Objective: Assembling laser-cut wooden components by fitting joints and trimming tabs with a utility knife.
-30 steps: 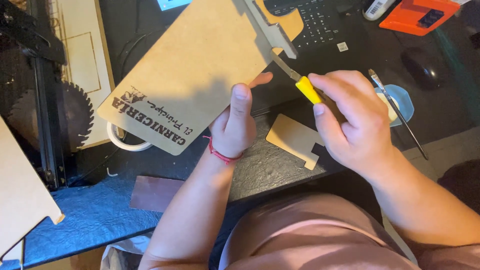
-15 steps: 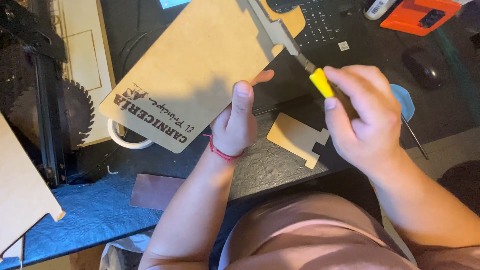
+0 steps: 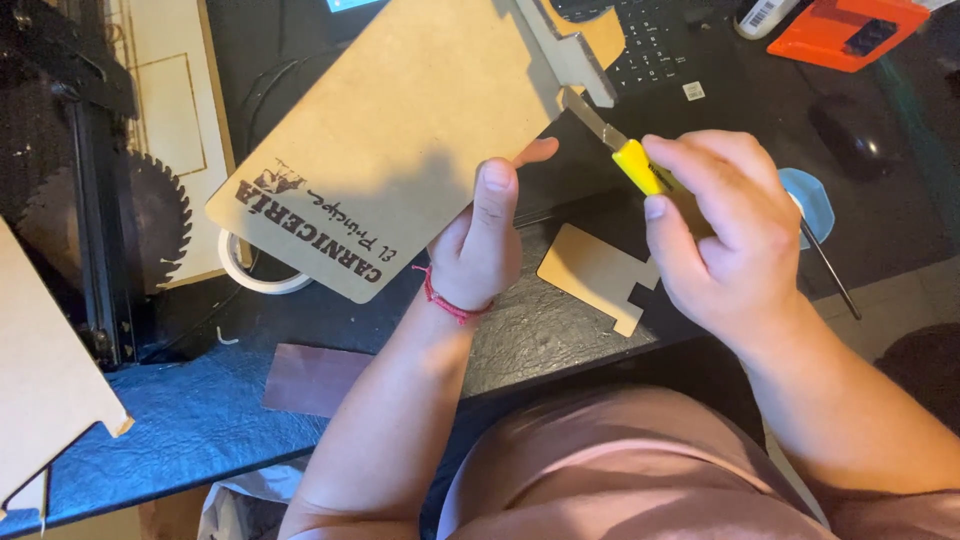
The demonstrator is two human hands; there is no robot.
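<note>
Fibreboard panel (image 3: 400, 130), tan with dark engraved lettering along its lower edge, is being held up tilted above the dark desk (image 3: 540, 330), its long axis running from lower left near the tape roll (image 3: 262, 275) to upper right over the keyboard (image 3: 660, 45). It is being pinched at its lower right edge by the left hand (image 3: 480, 245), thumb pressed flat on the face, the other fingers hidden behind. The right hand (image 3: 730, 240) is being kept closed around a yellow-handled knife (image 3: 625, 150), whose blade is being pointed up and left at the notched tab (image 3: 570, 55) on the panel's upper right edge; whether steel is touching board cannot be told. That tab lies just above the right hand, the nearer one. A smaller cut-out piece (image 3: 595, 275) is lying flat between the wrists
</note>
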